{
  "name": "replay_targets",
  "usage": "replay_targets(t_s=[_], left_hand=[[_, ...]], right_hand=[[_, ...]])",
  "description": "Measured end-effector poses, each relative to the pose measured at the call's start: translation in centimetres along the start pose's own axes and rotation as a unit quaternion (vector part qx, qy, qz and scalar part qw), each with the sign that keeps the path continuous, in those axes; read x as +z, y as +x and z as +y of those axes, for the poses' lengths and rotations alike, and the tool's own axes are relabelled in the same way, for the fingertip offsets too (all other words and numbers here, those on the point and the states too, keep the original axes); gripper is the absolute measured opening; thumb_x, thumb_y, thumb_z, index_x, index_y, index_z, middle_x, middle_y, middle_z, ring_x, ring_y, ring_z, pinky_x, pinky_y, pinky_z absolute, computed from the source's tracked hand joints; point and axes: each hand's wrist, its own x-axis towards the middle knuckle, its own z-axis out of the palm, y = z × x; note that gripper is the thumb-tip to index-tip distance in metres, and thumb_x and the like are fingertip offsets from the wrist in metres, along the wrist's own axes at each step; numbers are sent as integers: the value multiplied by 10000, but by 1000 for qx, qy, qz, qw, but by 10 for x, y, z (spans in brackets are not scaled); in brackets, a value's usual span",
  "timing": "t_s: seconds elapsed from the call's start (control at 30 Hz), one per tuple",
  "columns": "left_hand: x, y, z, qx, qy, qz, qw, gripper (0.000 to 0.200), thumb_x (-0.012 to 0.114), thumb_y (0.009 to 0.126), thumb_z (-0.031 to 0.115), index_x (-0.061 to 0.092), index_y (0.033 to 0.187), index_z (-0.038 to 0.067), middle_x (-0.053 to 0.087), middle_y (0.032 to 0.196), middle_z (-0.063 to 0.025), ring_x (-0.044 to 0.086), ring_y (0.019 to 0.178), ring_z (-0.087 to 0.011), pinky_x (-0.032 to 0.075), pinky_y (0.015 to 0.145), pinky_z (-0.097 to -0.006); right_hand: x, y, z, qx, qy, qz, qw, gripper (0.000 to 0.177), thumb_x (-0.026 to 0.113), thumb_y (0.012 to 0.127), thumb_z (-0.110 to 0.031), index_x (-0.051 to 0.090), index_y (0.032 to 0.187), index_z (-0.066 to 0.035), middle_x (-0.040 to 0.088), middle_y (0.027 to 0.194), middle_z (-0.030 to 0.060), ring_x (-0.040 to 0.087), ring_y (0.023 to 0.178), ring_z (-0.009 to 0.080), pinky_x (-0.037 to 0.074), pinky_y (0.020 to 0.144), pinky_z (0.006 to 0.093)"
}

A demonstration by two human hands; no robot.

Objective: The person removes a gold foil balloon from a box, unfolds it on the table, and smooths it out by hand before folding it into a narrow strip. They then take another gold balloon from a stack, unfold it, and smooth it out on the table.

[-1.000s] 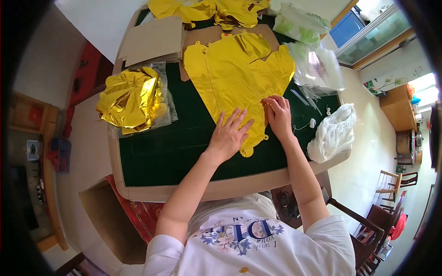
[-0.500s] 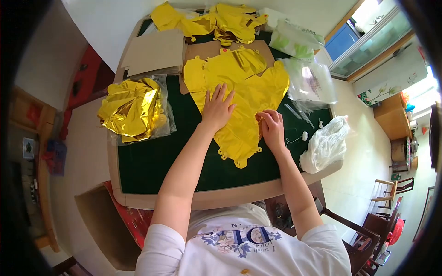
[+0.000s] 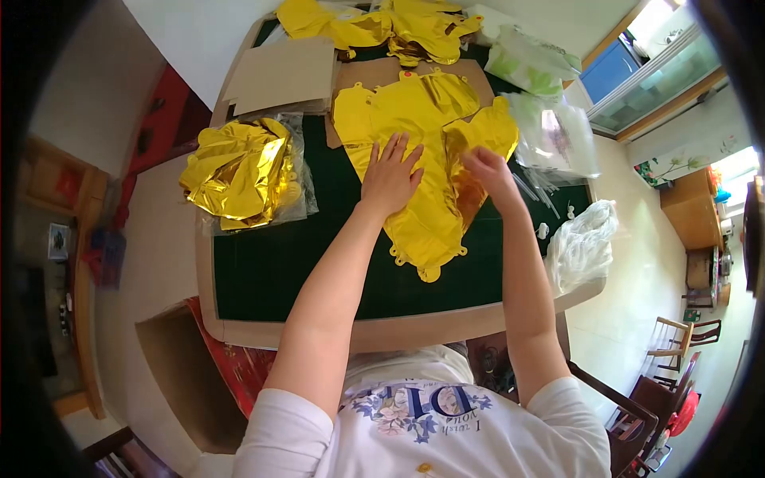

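Observation:
A flat gold foil balloon (image 3: 414,187) lies spread in the middle of the table, small tabs along its edges. My left hand (image 3: 390,179) rests flat on it, fingers stretched out, pressing the foil down. My right hand (image 3: 490,175) is over the balloon's right side with its fingers curled in a pinch. The foil beside those fingers is raised and creased, showing a darker, shiny face. My fingertips are slightly blurred, and the exact point of contact is hidden.
On the left lies crumpled gold foil (image 3: 239,171) on clear plastic. Behind are a cardboard stack (image 3: 287,76) and more gold foil (image 3: 422,32). To the right are plastic bags (image 3: 550,139), thin clear straws (image 3: 538,191) and a white plastic bundle (image 3: 586,243).
My right hand has moved up from the balloon's lower right edge, and the foil there now stands raised and creased. My left hand stays flat on the balloon. The view has shifted slightly.

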Motion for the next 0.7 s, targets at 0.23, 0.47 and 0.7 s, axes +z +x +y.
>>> replay_targets(t_s=[0.23, 0.47, 0.7], left_hand=[[2, 2, 0, 1, 4, 8, 1000, 481, 407, 984, 385, 417, 1427, 199, 295, 1531, -96, 225, 1433, -246, 138, 1172, -463], [-5, 3, 1, -12, 1, -29, 1000, 482, 416, 979, 380, 441, 1409, 165, 281, 1541, -80, 214, 1439, -237, 132, 1175, -467], [-1, 4, -1, -1, 31, -18, 999, 479, 437, 966, 368, 472, 1379, 126, 292, 1535, -86, 228, 1433, -245, 156, 1168, -484]], right_hand=[[36, -14, 25, -181, -295, 178, 921, 191, 581, 841, -54, 635, 1002, 34, 616, 1112, 198, 554, 1086, 371, 454, 925, 396], [53, -26, 12, -285, -306, 99, 903, 334, 575, 888, -106, 603, 1213, -40, 569, 1291, 149, 486, 1251, 339, 367, 1052, 456], [55, -30, 9, -290, -347, 84, 888, 342, 561, 912, -136, 590, 1244, -58, 542, 1329, 152, 487, 1260, 324, 358, 1059, 463]])
